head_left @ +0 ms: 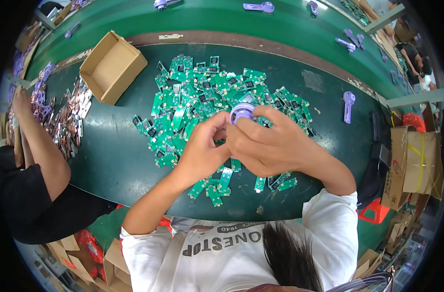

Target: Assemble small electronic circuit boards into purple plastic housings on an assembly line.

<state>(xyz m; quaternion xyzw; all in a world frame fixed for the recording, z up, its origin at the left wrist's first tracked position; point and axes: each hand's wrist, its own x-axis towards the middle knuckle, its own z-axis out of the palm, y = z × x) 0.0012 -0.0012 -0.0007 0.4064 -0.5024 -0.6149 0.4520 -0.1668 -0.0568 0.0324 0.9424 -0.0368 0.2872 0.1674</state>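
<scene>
Between my two hands, over a heap of green circuit boards, is a purple plastic casing with a round ring-shaped head. My right hand is closed around it, its fingers bent over the ring. My left hand is also closed, its fingertips curled in against the casing from the other side. Most of the casing is hidden behind my fingers; only the ring shows. Several loose boards lie on the green table under my wrists, near its front edge.
An open cardboard box stands at the back left. Farther left, a co-worker's arm reaches over a pile of shiny brownish parts. Similar purple casings lie on the green belt behind; another purple casing is at the right. Cardboard cartons stand at far right.
</scene>
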